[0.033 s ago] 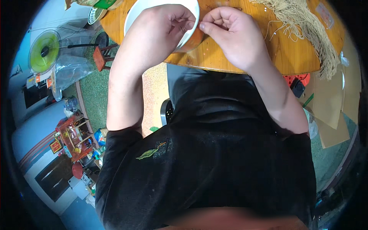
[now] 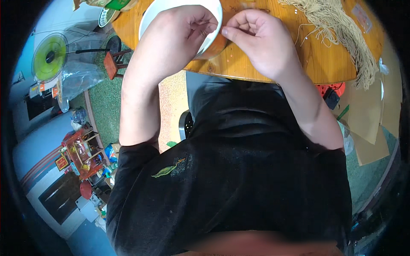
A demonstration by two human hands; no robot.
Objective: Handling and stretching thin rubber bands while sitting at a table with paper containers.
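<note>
My left hand [image 2: 181,36] is bent over a white round tub [image 2: 147,23], its thumb and fingers drawn together in a pinch inside the near right part of the rim. Facing it, my right hand [image 2: 260,40] is closed too, with thumb tip against forefinger just outside the rim. The fingertips of both hands are a short way apart. Whatever they pinch is too small to make out. Part of the tub is hidden behind my left hand and wrist.
A bundle of beige cords [image 2: 320,19] lies on the wooden table [image 2: 329,64] at the right, hanging over its edge. Tiny white bits lie near it. A green fan [image 2: 50,56] and a red stool [image 2: 112,65] stand left. Cardboard sheets [image 2: 363,111] lean at the right.
</note>
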